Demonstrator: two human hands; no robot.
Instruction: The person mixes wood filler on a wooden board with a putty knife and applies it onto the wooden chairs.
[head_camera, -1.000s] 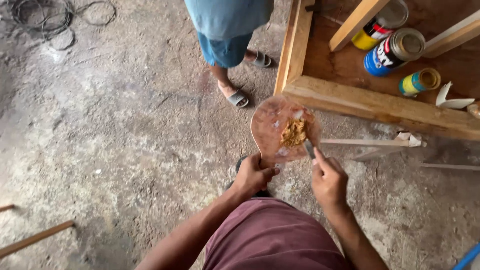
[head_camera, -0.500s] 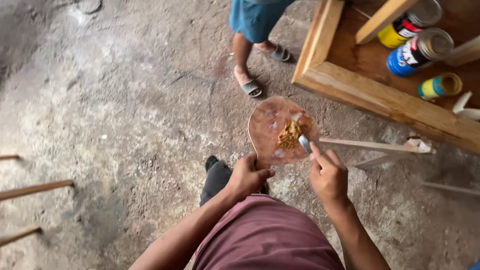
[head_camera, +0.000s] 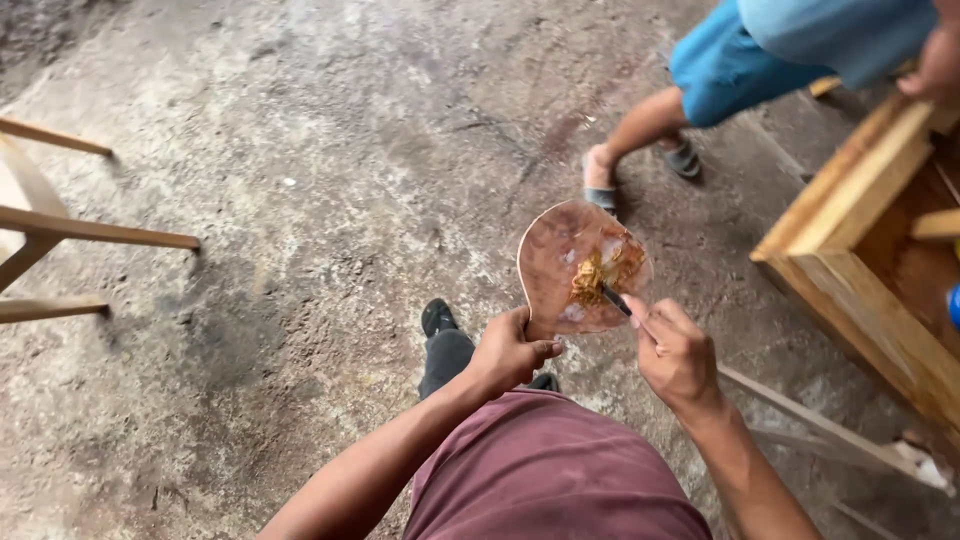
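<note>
My left hand grips the lower edge of a round brown board held flat in front of me. A lump of yellow-brown paste lies near the board's middle. My right hand holds a small dark-handled tool, its tip pressed into the paste. My maroon shirt fills the bottom of the view, and my dark shoe shows on the floor below the board.
Another person in blue shorts and sandals stands at the upper right on the rough concrete floor. A wooden frame runs along the right edge. Wooden furniture legs jut in from the left. A thin wooden strip lies by my right forearm.
The view has swung left: the cans on the wooden frame have left the picture and the furniture legs at left show more. Both hands keep the board and tool, still working the paste.
</note>
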